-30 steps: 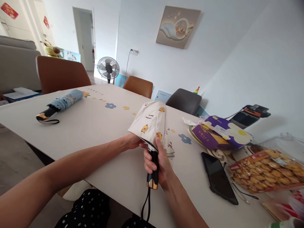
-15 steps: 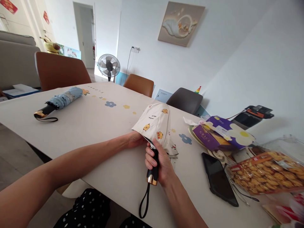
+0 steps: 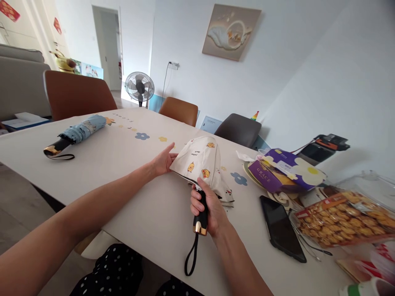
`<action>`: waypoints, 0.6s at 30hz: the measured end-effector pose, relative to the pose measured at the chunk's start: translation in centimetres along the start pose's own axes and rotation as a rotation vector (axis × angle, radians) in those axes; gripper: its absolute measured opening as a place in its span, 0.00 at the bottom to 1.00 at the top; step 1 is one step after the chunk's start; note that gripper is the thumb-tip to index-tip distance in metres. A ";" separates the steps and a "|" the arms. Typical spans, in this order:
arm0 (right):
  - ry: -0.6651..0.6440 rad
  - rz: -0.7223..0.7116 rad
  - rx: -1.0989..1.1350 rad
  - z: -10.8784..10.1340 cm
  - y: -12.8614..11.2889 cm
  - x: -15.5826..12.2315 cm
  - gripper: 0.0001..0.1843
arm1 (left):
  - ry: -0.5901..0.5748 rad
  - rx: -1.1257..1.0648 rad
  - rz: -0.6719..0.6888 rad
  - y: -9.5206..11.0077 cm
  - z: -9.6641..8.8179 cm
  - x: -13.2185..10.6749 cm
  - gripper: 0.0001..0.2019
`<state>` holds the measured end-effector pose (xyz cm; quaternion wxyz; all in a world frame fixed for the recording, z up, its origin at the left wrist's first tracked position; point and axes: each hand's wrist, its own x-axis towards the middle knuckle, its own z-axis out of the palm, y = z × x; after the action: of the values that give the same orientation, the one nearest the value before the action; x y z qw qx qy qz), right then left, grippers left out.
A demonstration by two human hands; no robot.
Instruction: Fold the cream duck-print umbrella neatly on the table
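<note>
One cream umbrella (image 3: 199,160), black handle (image 3: 200,217) within the right fingers (image 3: 195,203).

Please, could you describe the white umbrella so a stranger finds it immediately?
Find the pale table. Near its front edge, the right grip holds the white umbrella by its black handle. Yellow ducks on its canopy set it apart from the blue umbrella.

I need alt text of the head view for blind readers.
The right hand's grip holds a cream duck-patterned fabric umbrella by its black handle; the left hand's grip touches its edge. A folded blue fabric umbrella lies on the pale table.
</note>
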<state>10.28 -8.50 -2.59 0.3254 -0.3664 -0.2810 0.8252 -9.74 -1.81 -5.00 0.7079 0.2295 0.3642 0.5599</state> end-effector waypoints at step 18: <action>-0.002 0.054 -0.133 -0.6 0.1 0.3 0.17 | 0.396 0.373 0.239 -0.6 -0.3 1.0 0.14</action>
<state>10.57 -8.25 -3.13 0.2777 -0.3939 -0.3255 0.8135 -9.54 -1.03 -5.90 0.4976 0.2832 0.5624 0.5966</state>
